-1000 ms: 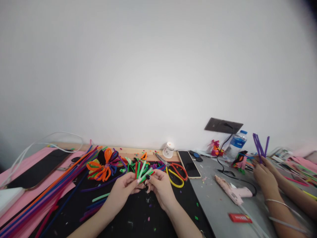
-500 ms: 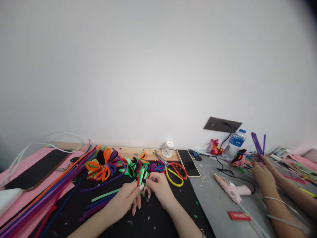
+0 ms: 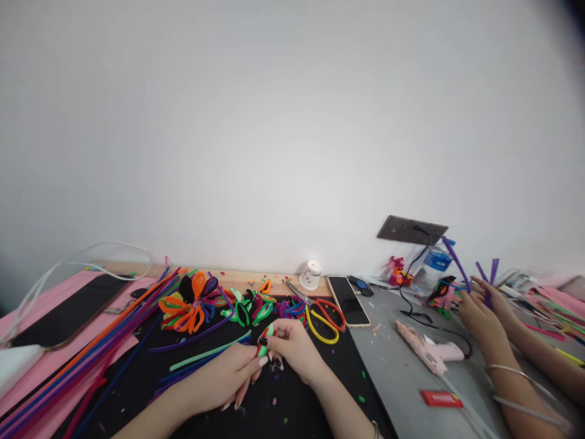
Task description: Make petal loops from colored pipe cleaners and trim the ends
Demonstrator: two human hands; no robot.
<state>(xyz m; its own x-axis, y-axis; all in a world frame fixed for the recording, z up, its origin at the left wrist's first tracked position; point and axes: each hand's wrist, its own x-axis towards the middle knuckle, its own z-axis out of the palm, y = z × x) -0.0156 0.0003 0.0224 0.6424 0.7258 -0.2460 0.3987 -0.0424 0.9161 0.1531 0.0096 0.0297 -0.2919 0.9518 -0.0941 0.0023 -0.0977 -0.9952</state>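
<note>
lying between right hand (image 3: 295,349) and phone (image 3: 348,302): scissors (image 3: 311,302)

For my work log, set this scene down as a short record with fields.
right hand: pinches a short red-and-green bundle, thumb in front
left hand: at the bundle's lower end; contact unclear
work surface: black mat, scattered with scraps
beyond hands: multicoloured fuzzy flower, scissors with red and yellow handles
left side: long coloured stems
right side: phone, pink glue gun
co-worker: hands holding purple stems
</note>
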